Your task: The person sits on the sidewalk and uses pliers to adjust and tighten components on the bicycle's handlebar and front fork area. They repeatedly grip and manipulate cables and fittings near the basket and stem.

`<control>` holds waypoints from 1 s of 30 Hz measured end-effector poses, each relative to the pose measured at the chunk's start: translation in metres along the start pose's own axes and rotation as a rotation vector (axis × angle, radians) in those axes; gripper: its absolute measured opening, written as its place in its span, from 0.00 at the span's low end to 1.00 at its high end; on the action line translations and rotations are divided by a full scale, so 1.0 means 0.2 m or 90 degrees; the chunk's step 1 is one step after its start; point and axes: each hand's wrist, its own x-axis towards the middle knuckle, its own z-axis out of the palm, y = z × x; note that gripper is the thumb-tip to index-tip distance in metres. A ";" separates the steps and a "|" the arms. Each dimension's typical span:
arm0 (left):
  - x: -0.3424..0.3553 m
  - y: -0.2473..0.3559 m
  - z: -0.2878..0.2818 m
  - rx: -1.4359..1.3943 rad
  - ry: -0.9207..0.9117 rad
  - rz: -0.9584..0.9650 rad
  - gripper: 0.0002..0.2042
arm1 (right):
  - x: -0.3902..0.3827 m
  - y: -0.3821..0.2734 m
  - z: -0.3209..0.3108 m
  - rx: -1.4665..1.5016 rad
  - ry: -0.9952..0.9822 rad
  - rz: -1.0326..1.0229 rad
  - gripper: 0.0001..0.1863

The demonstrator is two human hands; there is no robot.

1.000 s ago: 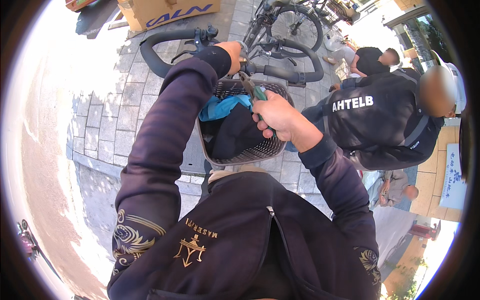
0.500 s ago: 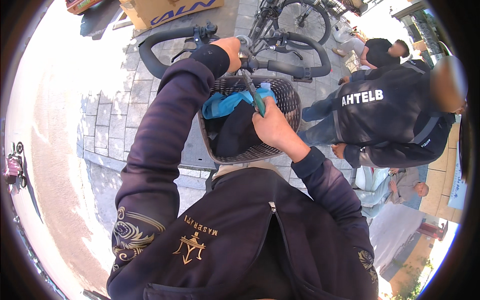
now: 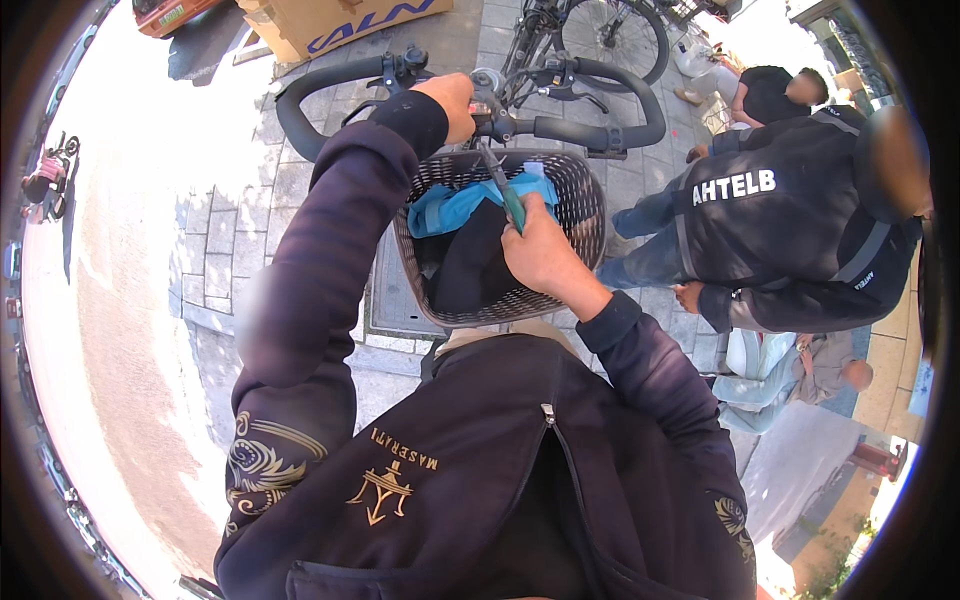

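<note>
Right hand (image 3: 543,245) holding pliers (image 3: 514,208) (green-handled) over basket (image 3: 580,208), left hand (image 3: 453,103) at handlebar (image 3: 566,132)

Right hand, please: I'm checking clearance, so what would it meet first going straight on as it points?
Led by the pliers, the right hand would probably meet the handlebar clamp first, though depth there is unclear.

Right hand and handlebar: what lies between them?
The pliers, held in the right hand and pointing toward the handlebar, above the basket. The head view shows this, but not whether the tip touches.
</note>
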 end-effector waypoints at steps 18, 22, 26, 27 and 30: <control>-0.02 -0.03 -0.06 -0.019 -0.004 0.073 0.22 | -0.19 0.16 -0.15 0.085 -0.202 0.019 0.15; -0.01 -0.08 -0.16 -0.069 -0.070 0.062 0.27 | -0.17 0.10 -0.06 0.213 -0.092 -0.044 0.15; 0.00 -0.08 -0.17 -0.079 -0.133 0.050 0.29 | -0.07 0.05 0.01 0.263 -0.062 -0.055 0.19; -0.01 -0.06 -0.17 -0.074 -0.145 0.044 0.28 | -0.05 0.05 0.02 0.268 -0.064 -0.051 0.20; 0.01 -0.07 -0.15 -0.048 -0.136 0.059 0.25 | -0.01 0.06 0.06 0.244 -0.064 -0.042 0.20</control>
